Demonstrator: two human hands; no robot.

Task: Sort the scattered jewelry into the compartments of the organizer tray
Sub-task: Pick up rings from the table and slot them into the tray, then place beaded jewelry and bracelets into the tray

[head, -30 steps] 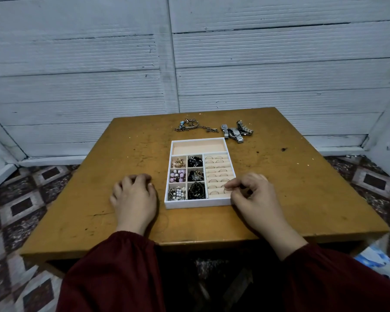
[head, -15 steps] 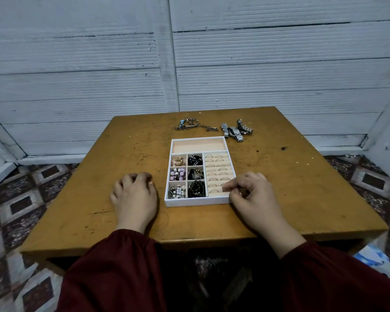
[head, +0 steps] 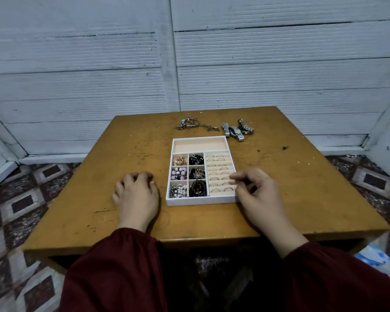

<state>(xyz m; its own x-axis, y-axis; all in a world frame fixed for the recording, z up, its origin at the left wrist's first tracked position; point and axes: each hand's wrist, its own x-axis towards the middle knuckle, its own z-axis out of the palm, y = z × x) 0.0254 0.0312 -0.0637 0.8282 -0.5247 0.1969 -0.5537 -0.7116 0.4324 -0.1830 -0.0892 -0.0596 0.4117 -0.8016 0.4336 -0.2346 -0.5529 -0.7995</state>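
Ochre wood counter (head: 81,199): scuffed and speckled, it stands before a white plank wall (head: 77,64), with patterned floor tiles (head: 20,199) on either side.
Left sleeve (head: 113,271): dark maroon, gathered at my wrist over the near edge of the counter.
Left grip (head: 136,195): rests knuckles-up on the counter just left of the tray, fingers loosely curled and holding nothing.
Organizer tray (head: 200,202): a white-walled box with peach lining at the middle of the counter, between my two hands.
Long compartment (head: 199,146): runs across the tray's far end and shows its peach lining.
Left column: three square compartments hold, from far to near, gold and pale pieces (head: 180,161), lilac and white beads (head: 179,173) and a pearl-and-metal cluster (head: 178,190).
Middle column: three squares of dark jewelry (head: 197,188), the near one in a rounded coil.
Ring rows (head: 218,174): padded peach slots down the tray's right side, with thin rings seated in pairs.
Chains (head: 190,124): a loose tangle with a bangle and a blue bead, lying on the counter beyond the tray and apart from it.
Watches (head: 235,130): metal-strapped, heaped just right of the chains and past the tray's far right corner.
Right grip (head: 257,194): sits at the tray's near right corner, fingers curled, with thumb and forefinger (head: 233,176) drawn together over the ring rows; whether a ring lies between them I cannot tell.
Right sleeve (head: 338,278): the same maroon, at the counter's near edge.
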